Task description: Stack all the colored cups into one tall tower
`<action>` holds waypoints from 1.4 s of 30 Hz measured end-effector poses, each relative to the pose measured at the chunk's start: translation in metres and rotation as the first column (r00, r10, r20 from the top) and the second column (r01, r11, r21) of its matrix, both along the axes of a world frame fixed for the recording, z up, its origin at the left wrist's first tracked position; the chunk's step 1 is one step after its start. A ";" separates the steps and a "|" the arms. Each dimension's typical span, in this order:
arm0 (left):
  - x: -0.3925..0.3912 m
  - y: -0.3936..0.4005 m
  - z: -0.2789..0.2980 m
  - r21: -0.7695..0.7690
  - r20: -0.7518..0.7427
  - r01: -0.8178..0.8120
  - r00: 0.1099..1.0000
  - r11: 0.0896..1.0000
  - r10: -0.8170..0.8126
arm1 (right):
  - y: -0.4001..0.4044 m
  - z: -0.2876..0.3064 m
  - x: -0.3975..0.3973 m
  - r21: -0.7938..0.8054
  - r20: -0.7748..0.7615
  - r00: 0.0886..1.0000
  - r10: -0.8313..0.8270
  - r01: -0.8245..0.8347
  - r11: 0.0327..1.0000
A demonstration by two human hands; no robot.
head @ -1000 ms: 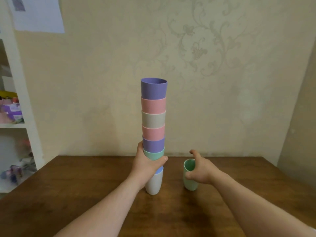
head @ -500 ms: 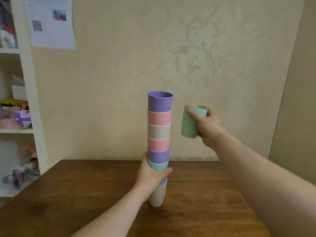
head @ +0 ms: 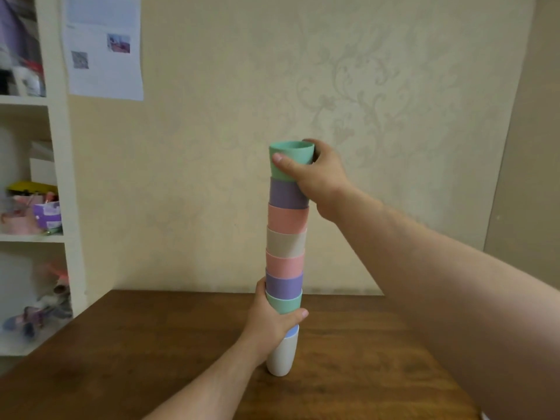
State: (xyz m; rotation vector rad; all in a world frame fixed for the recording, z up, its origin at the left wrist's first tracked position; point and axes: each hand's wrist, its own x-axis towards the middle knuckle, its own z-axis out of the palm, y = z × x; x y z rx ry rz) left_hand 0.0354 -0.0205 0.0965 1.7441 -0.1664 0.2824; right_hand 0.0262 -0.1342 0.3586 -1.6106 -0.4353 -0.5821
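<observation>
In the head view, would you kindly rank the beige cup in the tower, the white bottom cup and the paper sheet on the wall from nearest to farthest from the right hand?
Measured from the right hand at the tower's top:
1. Beige plastic cup, just below, mid-tower.
2. White plastic cup, at the tower's base on the table.
3. White paper sheet, far left on the wall.

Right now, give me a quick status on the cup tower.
Right hand gripping green cup atop tower. Left hand clamped round tower's lower cups, above white base cup. No loose cups visible on table.

Mint top cup (head: 290,160) over purple, pink, beige, pink, purple, mint, perhaps blue, white cups; brown table (head: 151,344).
</observation>
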 end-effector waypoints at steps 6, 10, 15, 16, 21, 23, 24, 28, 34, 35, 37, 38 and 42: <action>-0.001 0.009 -0.024 0.061 -0.107 0.037 0.994 0.997 -0.030 | -0.005 -0.038 0.007 -0.062 -0.050 0.997 0.066 -0.069 0.996; -0.011 0.017 -0.070 0.222 -0.242 0.049 0.970 0.974 0.006 | -0.023 -0.117 0.009 -0.172 -0.157 0.978 0.136 -0.163 0.972; 0.003 0.010 -0.087 0.362 -0.195 -0.021 0.976 0.932 0.098 | -0.043 -0.274 0.021 -0.355 -0.456 0.890 0.017 -0.200 0.913; 0.009 0.009 -0.086 0.374 -0.194 -0.018 0.976 0.927 0.098 | -0.044 -0.296 0.025 -0.349 -0.479 0.878 -0.002 -0.188 0.918; 0.051 0.004 -0.081 0.426 -0.177 0.004 0.981 0.905 0.079 | -0.045 -0.318 0.058 -0.308 -0.480 0.874 -0.071 -0.093 0.947; 0.073 0.002 -0.081 0.430 -0.193 0.014 0.978 0.903 0.076 | -0.046 -0.318 0.078 -0.317 -0.478 0.874 -0.086 -0.080 0.945; 0.079 0.002 -0.080 0.432 -0.201 0.019 0.977 0.902 0.076 | -0.046 -0.316 0.084 -0.326 -0.475 0.875 -0.096 -0.073 0.942; 0.119 -0.001 -0.082 0.427 -0.202 0.011 0.976 0.904 0.083 | -0.046 -0.320 0.122 -0.315 -0.477 0.871 -0.116 -0.047 0.948; 0.161 -0.002 -0.086 0.480 -0.181 -0.020 0.976 0.877 0.121 | -0.047 -0.323 0.161 -0.314 -0.466 0.877 -0.118 -0.039 0.949; 0.165 -0.002 -0.088 0.491 -0.174 -0.028 0.976 0.870 0.130 | -0.048 -0.324 0.166 -0.313 -0.464 0.878 -0.115 -0.041 0.949; 0.169 -0.003 -0.090 0.514 -0.176 -0.034 0.974 0.857 0.145 | -0.048 -0.324 0.170 -0.312 -0.472 0.873 -0.118 -0.040 0.949; 0.171 -0.004 -0.092 0.527 -0.184 -0.032 0.971 0.849 0.151 | -0.047 -0.323 0.169 -0.320 -0.480 0.867 -0.131 -0.035 0.947; 0.177 0.001 -0.099 0.553 -0.226 0.001 0.963 0.833 0.149 | -0.042 -0.317 0.169 -0.405 -0.475 0.857 -0.199 -0.012 0.914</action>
